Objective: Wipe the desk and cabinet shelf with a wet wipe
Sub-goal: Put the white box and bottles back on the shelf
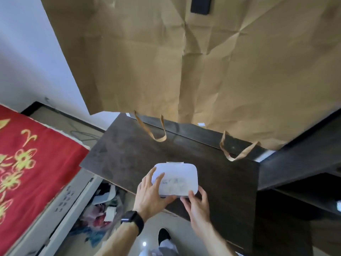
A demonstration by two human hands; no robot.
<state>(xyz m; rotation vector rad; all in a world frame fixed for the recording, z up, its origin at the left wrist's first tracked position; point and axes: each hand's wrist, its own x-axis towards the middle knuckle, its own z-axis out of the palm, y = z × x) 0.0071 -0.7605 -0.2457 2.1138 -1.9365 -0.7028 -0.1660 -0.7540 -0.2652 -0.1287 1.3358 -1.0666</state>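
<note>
A white wet wipe pack [180, 177] with a closed lid lies near the front edge of the dark wooden desk [132, 154]. My left hand [151, 193], with a black watch on its wrist, holds the pack's left side, fingers spread over the top and thumb under the near edge. My right hand [197, 204] grips the pack's near right corner between thumb and fingers. No loose wipe is in view. The cabinet shelf [299, 193] is the dark shelving at the right.
A large brown paper bag [203, 61] hangs over the back of the desk, its handles [158, 133] drooping onto the top. A red cloth with gold flowers [27, 163] lies at left. A bin of scraps [103, 209] sits under the desk.
</note>
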